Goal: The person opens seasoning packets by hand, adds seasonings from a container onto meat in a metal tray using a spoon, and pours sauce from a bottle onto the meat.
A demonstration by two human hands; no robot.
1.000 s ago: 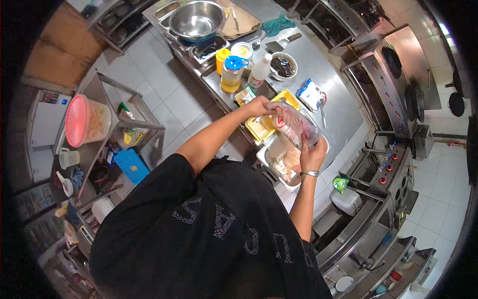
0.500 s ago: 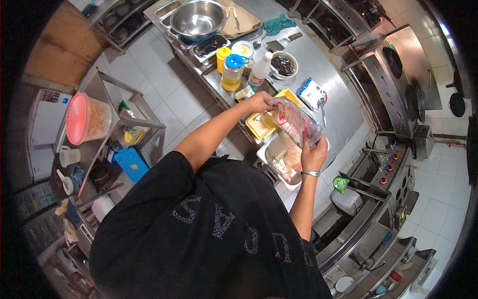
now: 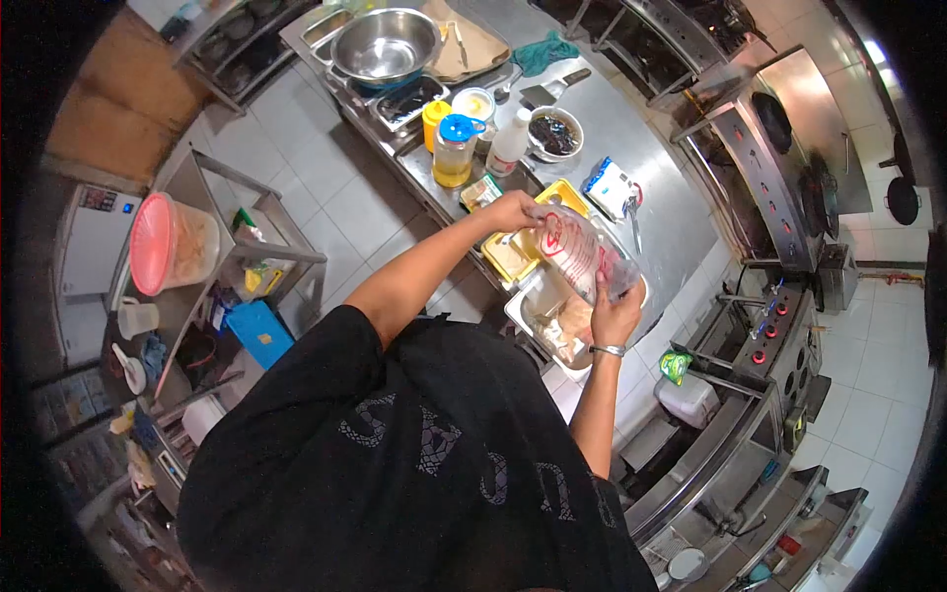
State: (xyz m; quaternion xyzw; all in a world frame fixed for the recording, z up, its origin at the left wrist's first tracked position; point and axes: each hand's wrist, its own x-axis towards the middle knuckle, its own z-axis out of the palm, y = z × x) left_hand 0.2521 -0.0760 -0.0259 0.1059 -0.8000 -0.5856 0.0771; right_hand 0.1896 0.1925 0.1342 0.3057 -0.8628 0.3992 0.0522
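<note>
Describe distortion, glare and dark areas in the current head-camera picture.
Head view: wide-angle distortion bends straight edges, and the corners are black; head view: pale sheen on the steel table; head view: the plastic bag catches light, the black shirt shows few folds.

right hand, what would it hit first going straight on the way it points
The clear plastic bag with red print, since the right hand grips one end of it. Past that, the line seems to run toward the blue-and-white packet on the steel table, though depth is unclear.
</note>
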